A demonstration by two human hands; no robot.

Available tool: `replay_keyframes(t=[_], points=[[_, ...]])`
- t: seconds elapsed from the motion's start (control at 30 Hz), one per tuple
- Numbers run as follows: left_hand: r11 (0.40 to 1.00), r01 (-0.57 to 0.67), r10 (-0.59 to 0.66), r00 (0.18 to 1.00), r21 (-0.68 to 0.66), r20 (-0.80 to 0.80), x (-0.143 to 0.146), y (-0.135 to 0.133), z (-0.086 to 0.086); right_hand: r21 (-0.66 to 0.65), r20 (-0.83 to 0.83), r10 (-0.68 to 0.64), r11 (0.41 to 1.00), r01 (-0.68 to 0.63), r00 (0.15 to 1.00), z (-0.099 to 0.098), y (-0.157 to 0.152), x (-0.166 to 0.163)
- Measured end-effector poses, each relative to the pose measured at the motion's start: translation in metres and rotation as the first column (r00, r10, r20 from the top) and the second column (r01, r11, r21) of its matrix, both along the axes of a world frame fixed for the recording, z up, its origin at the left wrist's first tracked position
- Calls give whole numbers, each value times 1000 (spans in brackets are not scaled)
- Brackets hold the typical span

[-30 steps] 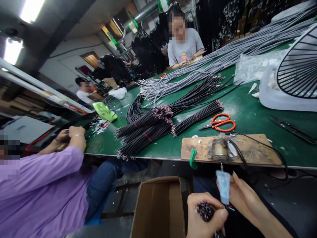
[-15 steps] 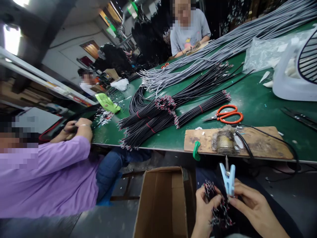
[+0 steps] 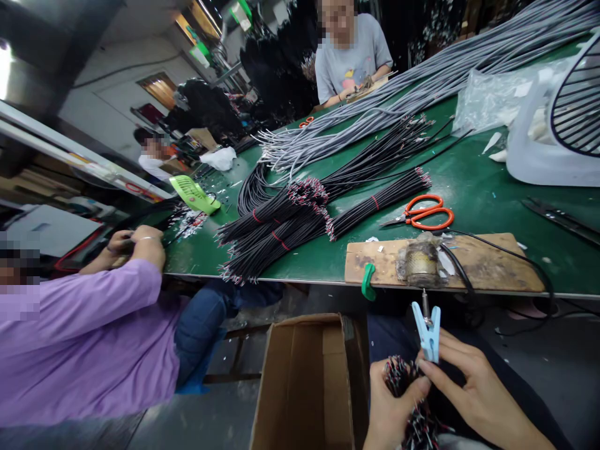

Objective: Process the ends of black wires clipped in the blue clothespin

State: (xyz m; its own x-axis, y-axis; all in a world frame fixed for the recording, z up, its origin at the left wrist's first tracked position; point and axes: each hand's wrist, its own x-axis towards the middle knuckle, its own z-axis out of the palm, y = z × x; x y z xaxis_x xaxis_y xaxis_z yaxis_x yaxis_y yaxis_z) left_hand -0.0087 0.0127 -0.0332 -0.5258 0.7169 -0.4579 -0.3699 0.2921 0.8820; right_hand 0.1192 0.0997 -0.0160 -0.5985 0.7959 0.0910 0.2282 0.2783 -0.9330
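Observation:
Below the table edge my left hand (image 3: 391, 406) is closed around a bundle of black wires (image 3: 412, 400) with red and white stripped tips. My right hand (image 3: 469, 390) pinches a light blue plastic clip (image 3: 429, 331) that points up, right beside the wire bundle. Both hands touch the bundle over my lap. Just above them, on the green table (image 3: 478, 194), lies a wooden board (image 3: 482, 265) with a metal fixture (image 3: 420, 265) and a black cable running off it.
An open cardboard box (image 3: 309, 381) stands left of my hands. On the table lie bundles of black wires (image 3: 300, 225), grey cables (image 3: 403, 106), orange scissors (image 3: 424, 214) and a white fan (image 3: 557, 112). A person in purple (image 3: 89, 350) sits at left; another in grey (image 3: 349, 56) across.
The view has shifted slightly. My hands stay together on the wire bundle, and the blue clip has turned from flat-on to edge-on, pointing up.

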Motion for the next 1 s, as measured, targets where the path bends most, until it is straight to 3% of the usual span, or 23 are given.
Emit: replay_keyframes(t=[0.1, 0.17, 0.3, 0.37, 0.53, 0.7, 1.0], points=[[999, 51, -51, 998, -4, 34, -2, 0, -6, 36, -13, -10, 999, 10, 1000, -2, -2, 2], [998, 65, -64, 997, -9, 41, -3, 0, -10, 154, -54, -39, 987, 47, 998, -5, -4, 4], [1000, -4, 3, 999, -22, -34, -6, 0, -11, 489, -174, -35, 864, 117, 984, -7, -8, 7], [999, 19, -20, 998, -28, -67, -9, 1, -8, 537, -193, 3, 837, 103, 981, -5, -10, 9], [990, 135, -136, 990, -27, -28, -13, 6, -1, 388, -226, -172, 887, 250, 959, -1, -11, 9], [973, 226, -215, 964, 56, -154, -14, 9, 4, 252, -92, -128, 957, 147, 988, -1, -11, 6], [968, 230, -216, 966, 99, -141, -9, 13, 14, 196, -86, -154, 966, 169, 984, 0, -11, 2]])
